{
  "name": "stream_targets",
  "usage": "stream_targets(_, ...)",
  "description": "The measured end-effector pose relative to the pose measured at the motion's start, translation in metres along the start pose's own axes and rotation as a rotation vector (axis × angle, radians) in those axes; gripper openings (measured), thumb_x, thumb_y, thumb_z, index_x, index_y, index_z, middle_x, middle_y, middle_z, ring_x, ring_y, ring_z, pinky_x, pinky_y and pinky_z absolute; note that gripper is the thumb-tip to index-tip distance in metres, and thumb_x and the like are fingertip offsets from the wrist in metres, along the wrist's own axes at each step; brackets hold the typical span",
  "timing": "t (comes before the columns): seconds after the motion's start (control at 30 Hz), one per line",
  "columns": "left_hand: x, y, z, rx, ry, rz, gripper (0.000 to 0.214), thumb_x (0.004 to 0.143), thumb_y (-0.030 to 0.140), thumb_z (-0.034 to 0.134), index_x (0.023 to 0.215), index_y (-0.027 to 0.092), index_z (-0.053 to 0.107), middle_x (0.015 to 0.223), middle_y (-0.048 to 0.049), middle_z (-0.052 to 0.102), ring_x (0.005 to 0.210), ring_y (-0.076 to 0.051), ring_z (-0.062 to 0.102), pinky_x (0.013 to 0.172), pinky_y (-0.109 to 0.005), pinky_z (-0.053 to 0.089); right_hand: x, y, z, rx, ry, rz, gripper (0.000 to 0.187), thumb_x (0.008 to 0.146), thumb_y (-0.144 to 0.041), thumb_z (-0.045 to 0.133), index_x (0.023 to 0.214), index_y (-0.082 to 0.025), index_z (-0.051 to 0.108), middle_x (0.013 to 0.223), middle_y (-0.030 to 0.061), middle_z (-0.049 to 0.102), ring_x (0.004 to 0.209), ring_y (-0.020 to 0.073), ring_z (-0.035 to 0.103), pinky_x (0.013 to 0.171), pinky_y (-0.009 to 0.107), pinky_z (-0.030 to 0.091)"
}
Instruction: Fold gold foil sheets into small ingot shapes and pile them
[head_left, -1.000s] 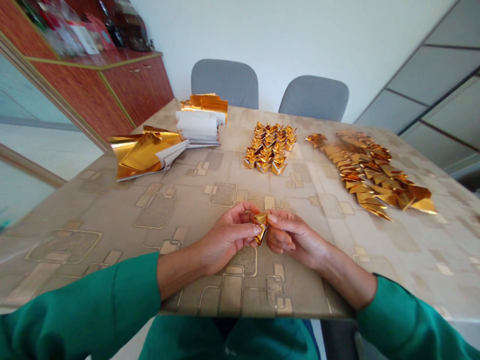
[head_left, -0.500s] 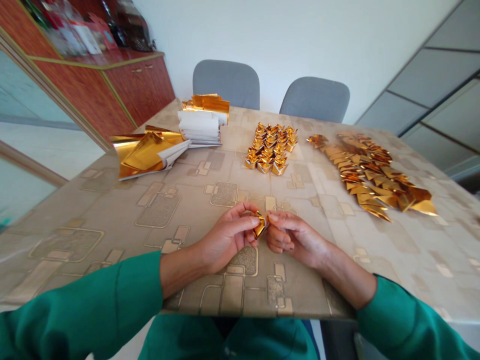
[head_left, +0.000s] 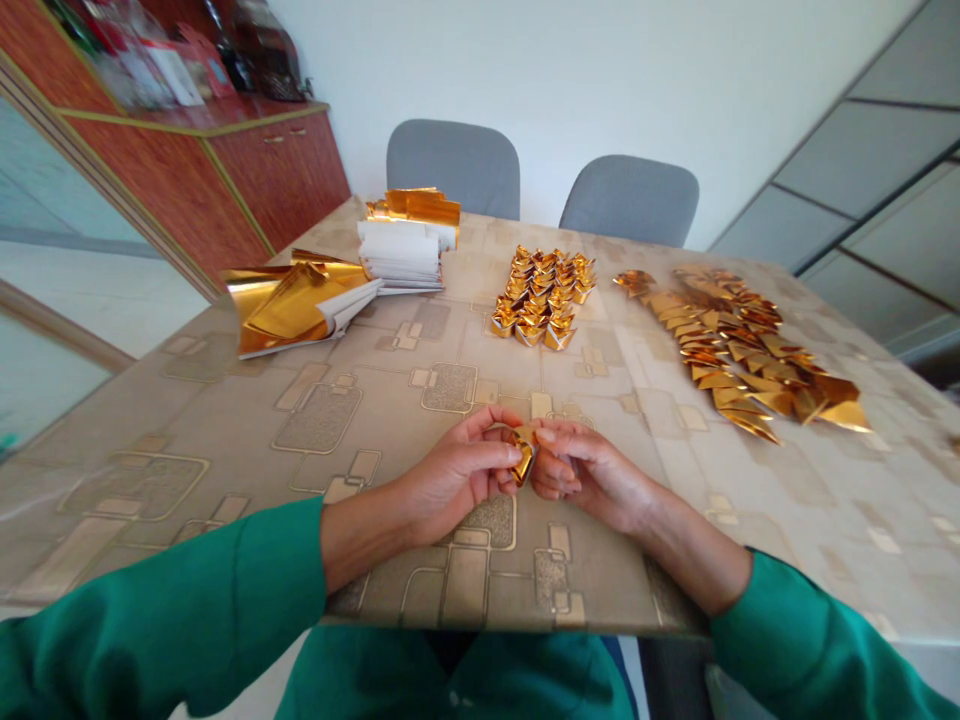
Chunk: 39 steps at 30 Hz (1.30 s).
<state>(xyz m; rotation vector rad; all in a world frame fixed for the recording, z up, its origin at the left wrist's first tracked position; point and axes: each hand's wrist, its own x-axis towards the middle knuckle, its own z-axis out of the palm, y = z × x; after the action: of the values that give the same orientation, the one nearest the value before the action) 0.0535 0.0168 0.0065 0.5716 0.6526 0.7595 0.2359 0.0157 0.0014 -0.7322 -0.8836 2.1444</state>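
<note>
Between my two hands, just above the near part of the table, is a small piece of folded gold foil paper (head_left: pixel 523 464). My left hand (head_left: pixel 457 468) pinches it with the thumb on the near face and fingers behind. The thumb and forefinger of my right hand (head_left: pixel 581 468) close on its upper right edge, the other fingers curled in. Beyond my hands stand rows of finished-looking folded gold paper ingots (head_left: pixel 541 295), packed side by side. To the right lies a spread of flat folded gold paper pieces (head_left: pixel 739 345).
At the back left are stacks of gold foil paper sheets (head_left: pixel 300 305) and white-backed sheets (head_left: pixel 401 255). A patterned cloth covers the table (head_left: pixel 225 420). Two grey chairs (head_left: pixel 454 165) stand at the far side, and a wooden cabinet (head_left: pixel 281 175) at the left.
The foil piece has turned slightly in my fingers, showing more of its gold face towards me. My hands stay in nearly the same place.
</note>
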Motion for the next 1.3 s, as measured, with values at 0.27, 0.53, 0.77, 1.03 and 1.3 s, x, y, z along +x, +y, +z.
stream_targets(0.27,0.0,0.0023,0.0016,-0.137,-0.028,-0.037,0.03,0.07,0.011,0.076,0.095,0.017,0.06,0.071,0.0035,0.059,0.053,-0.004,0.051,0.053,-0.018,0.045,-0.0009,-0.003,-0.002,0.019,-0.012,0.028,0.027,0.088,-0.034,0.063,0.07,-0.019,0.05,0.048,-0.0101,0.036,0.043,0.0069,0.02,0.049,0.022,0.027)
stream_targets(0.53,-0.0015,0.0011,0.0036,0.03,0.086,-0.005,0.024,0.07,0.011,0.068,0.09,0.017,0.056,0.065,0.0043,0.058,0.049,-0.005,0.048,0.049,-0.017,0.043,0.001,0.0001,0.0021,-0.045,0.023,0.013,0.017,0.088,-0.03,0.062,0.078,-0.018,0.056,0.046,-0.0103,0.038,0.043,0.0074,0.022,0.05,0.022,0.031)
stream_targets(0.77,0.0009,-0.0002,0.0011,0.086,0.057,0.008,0.027,0.072,0.016,0.071,0.094,0.019,0.055,0.071,0.0027,0.06,0.054,-0.006,0.053,0.051,-0.016,0.044,-0.0008,0.0001,0.0027,-0.055,0.016,-0.007,0.019,0.09,-0.03,0.06,0.075,-0.018,0.057,0.047,-0.0094,0.04,0.042,0.0073,0.023,0.049,0.022,0.031)
stream_targets(1.03,0.0004,0.0018,-0.0007,0.051,0.004,-0.039,0.025,0.074,0.015,0.068,0.096,0.019,0.055,0.071,0.0029,0.059,0.054,-0.007,0.053,0.052,-0.017,0.047,-0.0003,-0.0001,0.0001,-0.025,-0.014,0.027,0.022,0.09,-0.031,0.059,0.073,-0.018,0.055,0.046,-0.0093,0.039,0.043,0.0075,0.023,0.049,0.022,0.03)
stream_targets(1.3,0.0013,0.0015,0.0022,0.081,0.074,0.009,0.02,0.076,0.01,0.065,0.091,0.018,0.056,0.07,0.0025,0.057,0.055,-0.007,0.051,0.05,-0.017,0.047,0.0002,0.0009,0.0011,-0.023,0.012,0.023,0.02,0.09,-0.028,0.058,0.073,-0.018,0.055,0.046,-0.0091,0.039,0.043,0.0078,0.023,0.05,0.023,0.03)
